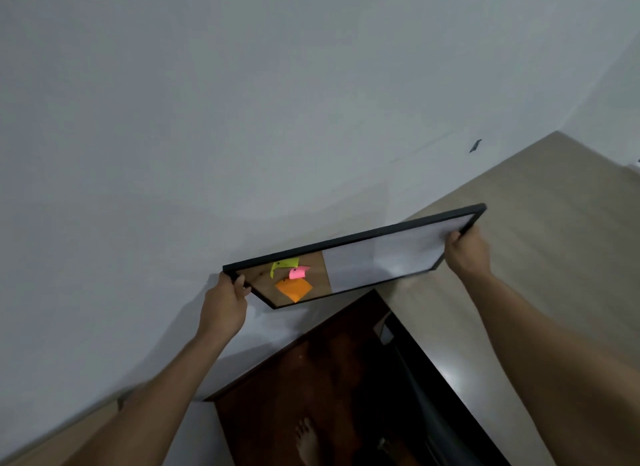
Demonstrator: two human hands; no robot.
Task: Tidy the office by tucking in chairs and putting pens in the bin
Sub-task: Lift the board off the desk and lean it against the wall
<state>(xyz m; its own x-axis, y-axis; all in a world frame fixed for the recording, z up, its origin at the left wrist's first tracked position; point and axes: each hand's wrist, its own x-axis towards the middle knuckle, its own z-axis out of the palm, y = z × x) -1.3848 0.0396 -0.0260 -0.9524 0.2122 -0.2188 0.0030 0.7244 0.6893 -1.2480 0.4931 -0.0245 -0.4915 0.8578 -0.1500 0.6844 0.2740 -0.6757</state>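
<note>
I hold a black-framed notice board (363, 257) up against the pale wall (242, 119), tilted in the view. Its left part is cork with yellow, pink and orange sticky notes (293, 289) pinned on it; its right part is a whiteboard. My left hand (225, 304) grips the frame's left corner. My right hand (465, 252) grips the frame's right end. No chair, pen or bin is in view.
Below the board lies a dark red-brown surface (311, 379) with a black glossy object (433, 379) beside it. A bare foot (306, 441) shows at the bottom. Light wood-grain panelling (536, 240) runs on the right. A small dark mark (475, 146) sits on the wall.
</note>
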